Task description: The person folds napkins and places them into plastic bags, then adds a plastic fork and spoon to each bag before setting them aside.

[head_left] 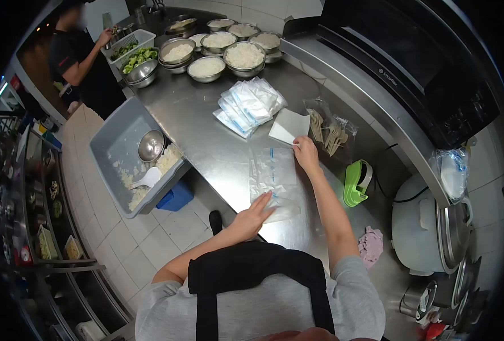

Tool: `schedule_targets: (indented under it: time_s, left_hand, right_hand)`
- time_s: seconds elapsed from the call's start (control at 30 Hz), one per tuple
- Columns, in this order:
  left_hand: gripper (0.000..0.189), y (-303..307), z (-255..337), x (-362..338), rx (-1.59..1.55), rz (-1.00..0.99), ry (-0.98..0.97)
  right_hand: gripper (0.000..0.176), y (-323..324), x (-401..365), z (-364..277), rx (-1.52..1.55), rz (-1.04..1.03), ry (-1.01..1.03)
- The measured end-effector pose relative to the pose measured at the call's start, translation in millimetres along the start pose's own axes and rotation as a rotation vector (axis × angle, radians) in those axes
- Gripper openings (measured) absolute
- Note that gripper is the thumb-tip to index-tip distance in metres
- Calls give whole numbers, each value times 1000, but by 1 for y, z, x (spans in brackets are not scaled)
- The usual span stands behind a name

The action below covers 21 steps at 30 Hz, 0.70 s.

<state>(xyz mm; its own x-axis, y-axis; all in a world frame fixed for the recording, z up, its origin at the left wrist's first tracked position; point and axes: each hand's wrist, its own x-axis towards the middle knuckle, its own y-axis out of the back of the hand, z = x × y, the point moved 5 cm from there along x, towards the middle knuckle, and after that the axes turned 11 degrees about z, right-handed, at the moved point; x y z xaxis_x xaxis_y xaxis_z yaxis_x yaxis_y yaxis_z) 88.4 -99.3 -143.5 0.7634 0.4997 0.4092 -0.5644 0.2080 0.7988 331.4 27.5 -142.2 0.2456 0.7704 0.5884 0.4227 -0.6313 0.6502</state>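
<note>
On the steel counter, my left hand [253,217] lies with fingers spread on the lower part of a clear plastic bag [273,170] with blue print. My right hand [305,152] pinches the lower edge of a stack of white napkins [289,126], just above the bag's upper right corner. Beyond the bag sits a pile of packed white-and-blue plastic packets [251,105]. Right of the napkins are wooden spoons [334,139] in clear plastic.
Bowls of rice [245,55] stand at the counter's far end. A grey tub [107,153] with rice is at the left. A green holder [354,184], pink cloth [371,246] and large pot [417,227] are right. A co-worker [81,62] stands far left.
</note>
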Motion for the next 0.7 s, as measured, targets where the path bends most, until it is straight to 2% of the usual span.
schedule_targets:
  time_s: [0.17, 0.23, 0.27, 0.33, 0.37, 0.5, 0.57, 0.6, 0.63, 0.67, 0.7]
  left_hand:
    - [34, 22, 6, 10, -146, -77, -48]
    - [31, 34, -2, 7, -207, 40, -17]
    - [31, 38, -4, 4, -212, 34, -13]
    - [29, 45, -14, 1, -282, 75, 137]
    - [29, 43, -16, 1, -284, 72, 136]
    - [28, 42, -30, 7, -511, 170, 339]
    - [28, 37, -32, 16, -610, 192, 399]
    - [31, 30, -37, 21, -787, 216, 467]
    - [34, 25, -41, 26, -963, 241, 533]
    - [37, 21, -43, 31, -1052, 178, 606]
    - [37, 22, -43, 37, -1049, 182, 605]
  right_hand:
    - [11, -25, 20, 8, -154, -163, 54]
    - [8, -27, 24, 17, -129, -174, -42]
    - [7, -27, 26, 21, -74, -155, -91]
    - [7, -30, 29, 27, -76, -193, -124]
    - [8, -32, 29, 30, -77, -226, -150]
    - [9, -31, 33, 33, -78, -294, -199]
    - [10, -29, 33, 37, -1, -261, -280]
    - [10, -29, 31, 36, 1, -259, -278]
    - [11, -19, 33, 21, 50, -100, -155]
    - [13, -6, 34, 0, 99, 58, -30]
    - [13, 1, 27, -19, 142, 77, 11]
